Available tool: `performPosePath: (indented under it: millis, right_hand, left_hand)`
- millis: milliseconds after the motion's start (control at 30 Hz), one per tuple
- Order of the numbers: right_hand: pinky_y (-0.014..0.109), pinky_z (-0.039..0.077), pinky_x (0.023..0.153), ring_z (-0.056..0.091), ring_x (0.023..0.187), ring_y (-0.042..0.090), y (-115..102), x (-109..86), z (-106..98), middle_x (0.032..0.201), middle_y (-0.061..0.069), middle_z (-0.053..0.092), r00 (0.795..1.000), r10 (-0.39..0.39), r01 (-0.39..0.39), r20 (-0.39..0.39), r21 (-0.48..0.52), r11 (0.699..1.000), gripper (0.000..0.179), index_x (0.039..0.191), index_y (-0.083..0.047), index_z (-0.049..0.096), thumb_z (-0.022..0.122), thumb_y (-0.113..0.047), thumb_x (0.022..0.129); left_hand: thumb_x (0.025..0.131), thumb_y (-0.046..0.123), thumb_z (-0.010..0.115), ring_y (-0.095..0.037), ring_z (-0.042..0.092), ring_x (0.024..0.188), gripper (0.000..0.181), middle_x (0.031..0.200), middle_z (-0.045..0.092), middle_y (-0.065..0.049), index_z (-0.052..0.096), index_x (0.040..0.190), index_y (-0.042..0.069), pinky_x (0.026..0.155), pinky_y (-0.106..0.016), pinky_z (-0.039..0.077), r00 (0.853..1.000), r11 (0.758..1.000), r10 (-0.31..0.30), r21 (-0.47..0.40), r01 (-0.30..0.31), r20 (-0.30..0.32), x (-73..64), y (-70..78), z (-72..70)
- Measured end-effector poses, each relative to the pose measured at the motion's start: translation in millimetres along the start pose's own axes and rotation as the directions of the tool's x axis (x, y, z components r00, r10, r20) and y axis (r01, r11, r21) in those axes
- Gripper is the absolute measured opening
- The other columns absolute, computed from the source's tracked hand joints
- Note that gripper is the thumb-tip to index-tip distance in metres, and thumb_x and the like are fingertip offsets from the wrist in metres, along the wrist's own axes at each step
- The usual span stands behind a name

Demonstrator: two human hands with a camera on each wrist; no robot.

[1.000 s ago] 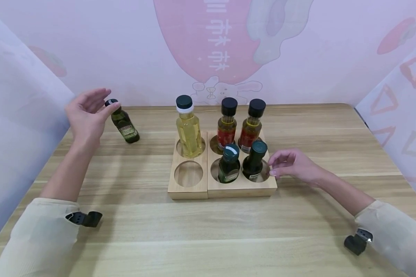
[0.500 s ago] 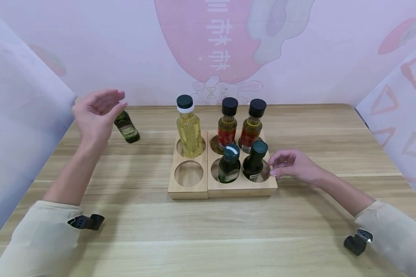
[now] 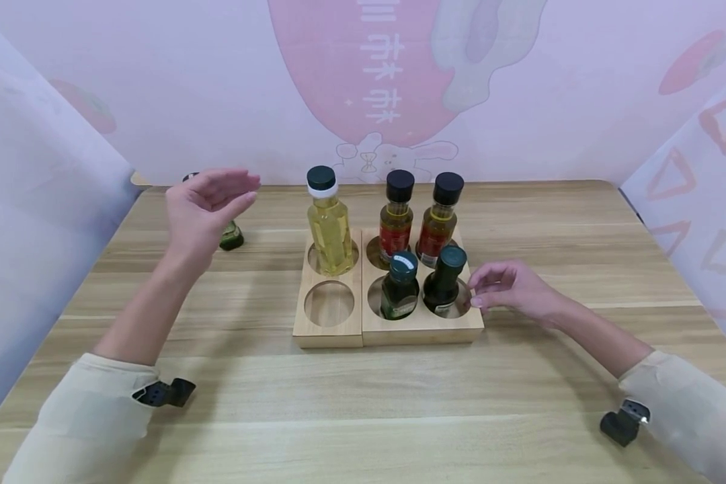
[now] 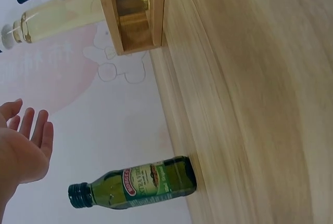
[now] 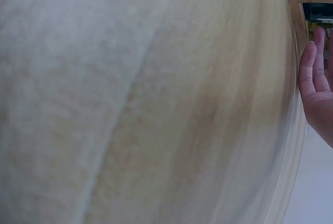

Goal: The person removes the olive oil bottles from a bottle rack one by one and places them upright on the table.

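My left hand (image 3: pixel 202 215) hovers over the table's left side, its fingers loosely extended and holding nothing. Behind it, mostly hidden in the head view, a green olive oil bottle (image 3: pixel 232 237) stands upright; its label shows fully on the bottle (image 4: pixel 140 183) in the left wrist view. My right hand (image 3: pixel 511 294) rests with its fingertips against the right side of a wooden bottle rack (image 3: pixel 423 337). That rack holds two red-labelled oil bottles (image 3: pixel 396 235) at the back and two dark green-capped bottles (image 3: pixel 400 297) in front.
Left of the rack and against it, a narrower wooden block (image 3: pixel 328 341) has two round holes. A tall bottle of pale yellow oil (image 3: pixel 331 235) stands in its back hole; the front hole (image 3: pixel 329 304) has no bottle. A printed backdrop (image 3: pixel 218 87) rises behind the table.
My left hand has moved right, away from the neck of the green olive oil bottle, which stays in place and is now largely covered in the head view. The right hand has not moved.
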State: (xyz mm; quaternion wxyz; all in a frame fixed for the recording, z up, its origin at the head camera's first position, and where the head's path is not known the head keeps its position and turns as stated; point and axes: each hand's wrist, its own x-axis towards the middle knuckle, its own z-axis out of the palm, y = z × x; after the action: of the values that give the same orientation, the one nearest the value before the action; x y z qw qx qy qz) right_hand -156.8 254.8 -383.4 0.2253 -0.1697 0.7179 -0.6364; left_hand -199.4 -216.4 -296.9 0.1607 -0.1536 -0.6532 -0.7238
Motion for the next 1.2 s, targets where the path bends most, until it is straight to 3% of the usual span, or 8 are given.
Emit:
performPosePath:
  millis: [300,533,733,1200]
  right_hand:
    - [0.027,0.063,0.073,0.068,0.082,0.013,1.1,-0.7,-0.7,0.094,0.003,0.073,1.0,-0.017,0.017,0.005,0.01,1.0,0.021,0.104,-0.004,0.072,0.073,0.009,0.087]
    - [0.028,0.063,0.073,0.069,0.083,0.015,-0.9,-2.0,0.9,0.094,0.009,0.072,0.999,-0.038,0.038,0.011,0.023,0.999,0.018,0.103,-0.005,0.073,0.079,0.0,0.087]
    - [0.028,0.063,0.073,0.069,0.082,0.014,-0.1,-1.3,0.3,0.093,0.006,0.073,1.0,-0.024,0.023,0.005,0.023,0.999,0.018,0.103,-0.004,0.072,0.076,0.006,0.088]
    - [0.032,0.064,0.066,0.068,0.072,0.016,2.6,-1.6,-0.7,0.092,0.004,0.072,1.0,-0.005,0.003,0.025,0.066,0.998,0.019,0.106,-0.003,0.071,0.071,0.009,0.09]
  left_hand:
    - [0.087,-0.019,0.072,-0.018,0.075,0.101,0.037,0.107,0.079,-0.007,0.074,0.118,0.0,0.091,-0.026,0.06,0.993,1.0,-0.026,-0.004,0.027,0.113,-6.7,1.6,18.8]
    - [0.09,-0.013,0.073,-0.016,0.074,0.105,0.035,0.11,0.078,-0.005,0.073,0.122,0.001,0.094,-0.026,0.059,0.982,0.995,-0.102,0.013,0.101,0.161,-11.4,3.7,28.3]
    - [0.092,-0.008,0.073,-0.015,0.073,0.108,0.036,0.113,0.078,-0.003,0.071,0.126,0.001,0.096,-0.025,0.058,0.974,0.991,-0.137,0.025,0.135,0.182,-12.4,2.9,34.6]
    - [0.091,-0.007,0.074,-0.016,0.071,0.11,0.038,0.116,0.077,-0.002,0.07,0.128,-0.001,0.098,-0.024,0.057,0.969,0.991,-0.133,0.022,0.131,0.209,-7.2,1.8,50.6]
